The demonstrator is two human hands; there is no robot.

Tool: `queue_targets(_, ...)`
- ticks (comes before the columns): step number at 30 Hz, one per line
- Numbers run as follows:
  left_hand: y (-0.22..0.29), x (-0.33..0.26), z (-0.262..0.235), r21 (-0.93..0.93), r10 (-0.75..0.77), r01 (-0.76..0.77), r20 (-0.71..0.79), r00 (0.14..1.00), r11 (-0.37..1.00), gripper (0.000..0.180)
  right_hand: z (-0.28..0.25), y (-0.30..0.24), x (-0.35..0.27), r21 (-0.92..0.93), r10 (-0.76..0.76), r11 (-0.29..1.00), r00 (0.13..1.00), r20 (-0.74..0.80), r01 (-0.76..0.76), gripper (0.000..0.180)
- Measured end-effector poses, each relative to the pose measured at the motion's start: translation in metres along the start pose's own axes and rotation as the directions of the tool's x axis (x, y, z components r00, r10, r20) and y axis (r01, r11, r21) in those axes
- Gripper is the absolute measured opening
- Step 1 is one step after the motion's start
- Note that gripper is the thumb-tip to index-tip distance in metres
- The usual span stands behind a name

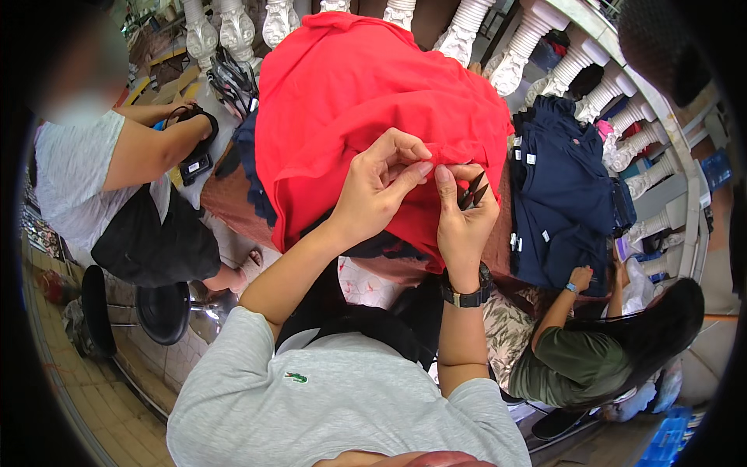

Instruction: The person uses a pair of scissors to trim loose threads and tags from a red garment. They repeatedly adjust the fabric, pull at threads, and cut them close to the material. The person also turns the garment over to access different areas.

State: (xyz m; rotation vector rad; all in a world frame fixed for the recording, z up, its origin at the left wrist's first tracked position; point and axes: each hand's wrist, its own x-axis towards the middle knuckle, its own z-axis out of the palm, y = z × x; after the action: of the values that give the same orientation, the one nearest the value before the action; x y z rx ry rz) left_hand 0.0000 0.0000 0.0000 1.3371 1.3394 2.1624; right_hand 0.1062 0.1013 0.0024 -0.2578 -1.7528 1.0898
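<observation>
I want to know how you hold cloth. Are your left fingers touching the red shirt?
Touching. The head view shows the left hand pinching a fold of the red shirt between thumb and fingertips, right beside the right hand, which holds small black snips.

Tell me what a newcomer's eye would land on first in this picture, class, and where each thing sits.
The big red garment fills the upper middle, spread over the table. At its lower edge the left hand and right hand pinch the cloth together, and the right hand also holds small black snips. To the right lies a pile of navy garments, with another person in a green shirt reaching toward it from below.
</observation>
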Motion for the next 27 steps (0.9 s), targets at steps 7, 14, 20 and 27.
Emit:
queue_targets(7,0.014,0.000,-0.001,0.202,0.036,-0.038,0.014,0.999,0.979,0.021,-0.005,-0.016,-0.004,-0.116,0.041,0.993,0.997,0.066,-0.033,0.015)
queue_targets(14,0.014,-0.003,0.005,0.215,0.088,-0.087,0.006,0.996,0.973,0.026,-0.008,-0.011,0.000,0.029,-0.080,0.997,0.990,0.116,0.077,0.013)
queue_targets(20,0.019,-0.004,0.006,0.129,-0.004,0.006,-0.011,1.000,0.992,0.031,-0.006,-0.014,-0.004,0.061,0.055,0.996,0.998,0.038,-0.057,0.007)
queue_targets(27,0.016,-0.004,0.007,0.230,0.098,-0.095,-0.004,0.995,0.969,0.030,0.000,-0.008,0.003,-0.189,-0.254,0.950,0.967,0.003,0.250,0.009)
